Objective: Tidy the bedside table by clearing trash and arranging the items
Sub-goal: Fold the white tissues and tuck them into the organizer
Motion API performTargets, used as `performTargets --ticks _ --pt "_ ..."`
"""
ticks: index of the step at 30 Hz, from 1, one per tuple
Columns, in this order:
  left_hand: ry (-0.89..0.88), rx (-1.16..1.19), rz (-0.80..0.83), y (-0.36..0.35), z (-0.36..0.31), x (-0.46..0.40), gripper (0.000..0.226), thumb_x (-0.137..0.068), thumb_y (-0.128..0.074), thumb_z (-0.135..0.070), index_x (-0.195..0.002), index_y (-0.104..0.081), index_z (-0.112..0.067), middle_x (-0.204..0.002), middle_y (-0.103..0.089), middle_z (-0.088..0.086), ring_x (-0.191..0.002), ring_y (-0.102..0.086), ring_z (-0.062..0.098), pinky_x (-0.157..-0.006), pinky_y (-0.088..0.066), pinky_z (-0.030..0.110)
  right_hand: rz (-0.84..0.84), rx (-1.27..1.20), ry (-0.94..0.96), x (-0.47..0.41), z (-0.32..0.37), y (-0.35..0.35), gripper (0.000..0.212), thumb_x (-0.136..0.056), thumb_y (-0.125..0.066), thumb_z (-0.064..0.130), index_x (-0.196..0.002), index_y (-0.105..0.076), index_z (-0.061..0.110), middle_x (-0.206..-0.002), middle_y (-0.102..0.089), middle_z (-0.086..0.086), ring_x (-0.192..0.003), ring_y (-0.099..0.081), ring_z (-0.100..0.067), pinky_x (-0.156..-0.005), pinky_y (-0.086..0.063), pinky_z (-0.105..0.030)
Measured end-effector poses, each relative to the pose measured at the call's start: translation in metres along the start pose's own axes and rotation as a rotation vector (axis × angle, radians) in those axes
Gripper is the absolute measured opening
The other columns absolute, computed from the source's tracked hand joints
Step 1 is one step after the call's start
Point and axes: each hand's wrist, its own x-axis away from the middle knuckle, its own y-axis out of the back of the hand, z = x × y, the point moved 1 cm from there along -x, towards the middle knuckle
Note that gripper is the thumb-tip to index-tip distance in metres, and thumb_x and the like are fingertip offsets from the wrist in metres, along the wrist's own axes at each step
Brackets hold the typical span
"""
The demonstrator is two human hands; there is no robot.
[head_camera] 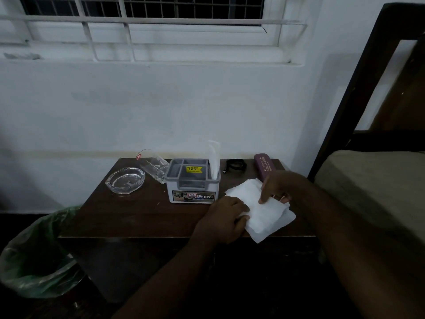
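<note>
Both hands are on the white tissue sheets (259,210) at the near right corner of the tabletop (142,217), just in front of the grey organiser box (193,180). The left hand (226,218) lies flat with fingers pressed together, pinning the sheets' left edge against the wood. The right hand (279,187) comes in from above, thumb and fingertips pinching the top sheet near its far edge; in this dim light it is hard to say how many sheets sit in the stack, perhaps two or three. This looks like folding or squaring up, and the way to do it well is to keep the left palm anchoring, lift only the pinched layer, bring edge to edge and crease with a smooth press, since the near corner overhangs the tabletop's front and could slide off. A folded sheet already stands upright in the organiser's right compartment, a likely home for these. Behind, a glass ashtray (125,180) and a tipped tumbler (154,165) sit left of the box, a black cable (235,165) and a maroon spectacle case (264,165) right. The green-lined bin (39,254) waits on the floor, left.
</note>
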Motion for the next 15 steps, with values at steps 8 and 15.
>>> performTargets --ticks 8,15 --pt "0.008 -0.003 -0.007 -0.001 0.001 0.000 0.027 -0.087 -0.062 -0.026 -0.108 -0.070 -0.011 -0.109 -0.069 0.007 -0.103 -0.061 0.026 -0.093 -0.047 0.041 0.025 -0.004 0.048 -0.004 -0.004 0.000 0.061 -0.074 -0.082 0.022 -0.127 -0.054 0.008 -0.113 -0.056 -0.012 -0.097 -0.054 -0.024 -0.085 -0.049 -0.034" --pt "0.008 -0.010 0.004 -0.001 0.001 -0.001 0.027 -0.089 -0.060 -0.027 -0.108 -0.070 -0.012 -0.109 -0.069 0.006 -0.103 -0.061 0.026 -0.092 -0.046 0.040 -0.036 0.130 0.158 0.001 0.005 -0.003 0.063 -0.077 -0.080 0.016 -0.132 -0.052 0.007 -0.135 -0.054 -0.013 -0.121 -0.053 -0.030 -0.080 -0.048 -0.031"
